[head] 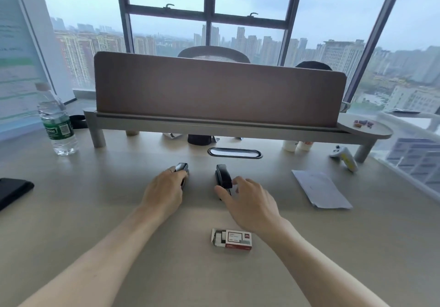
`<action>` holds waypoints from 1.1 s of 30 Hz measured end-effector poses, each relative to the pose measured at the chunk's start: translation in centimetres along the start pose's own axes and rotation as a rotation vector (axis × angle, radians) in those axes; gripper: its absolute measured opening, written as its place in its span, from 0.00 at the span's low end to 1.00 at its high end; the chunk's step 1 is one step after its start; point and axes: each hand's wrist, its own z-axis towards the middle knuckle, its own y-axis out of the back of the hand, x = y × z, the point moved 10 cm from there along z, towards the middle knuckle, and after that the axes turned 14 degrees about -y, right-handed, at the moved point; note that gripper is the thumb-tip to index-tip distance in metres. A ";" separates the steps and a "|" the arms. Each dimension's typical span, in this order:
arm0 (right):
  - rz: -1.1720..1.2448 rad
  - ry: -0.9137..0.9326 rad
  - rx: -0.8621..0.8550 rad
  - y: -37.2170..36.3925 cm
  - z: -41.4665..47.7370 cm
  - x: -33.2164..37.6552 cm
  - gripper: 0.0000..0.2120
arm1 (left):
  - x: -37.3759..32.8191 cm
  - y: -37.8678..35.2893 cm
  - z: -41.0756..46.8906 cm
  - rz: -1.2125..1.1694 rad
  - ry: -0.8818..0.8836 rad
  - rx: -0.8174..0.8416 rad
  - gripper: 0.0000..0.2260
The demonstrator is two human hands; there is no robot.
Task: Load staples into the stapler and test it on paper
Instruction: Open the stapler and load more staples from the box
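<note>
2 hands: left (164, 190) around silver stapler (181, 166), right (247, 202) open at black stapler (222, 175); staple box (234, 240) print illegible.

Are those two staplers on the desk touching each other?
Apart. The head view shows bare desk between the silver stapler under the left hand and the black stapler at the right hand.

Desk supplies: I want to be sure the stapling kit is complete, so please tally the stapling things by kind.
Staplers: 2, the silver stapler under the left hand and the black stapler at the right hand
Staple box: 1
Paper: 1 pile
Total: 4
</note>
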 end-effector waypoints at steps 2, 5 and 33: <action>0.024 0.028 -0.047 1.4 -1.5 -0.2 0.28 | -0.6 0.7 -0.9 0.031 -0.018 0.009 0.09; 0.050 0.040 -0.113 3.4 -3.6 -1.1 0.28 | -1.4 2.3 -2.6 0.039 -0.038 -0.011 0.10; 0.343 0.227 0.026 -1.8 -17.2 -9.1 0.12 | -21.5 1.5 -14.9 0.036 -0.139 0.337 0.16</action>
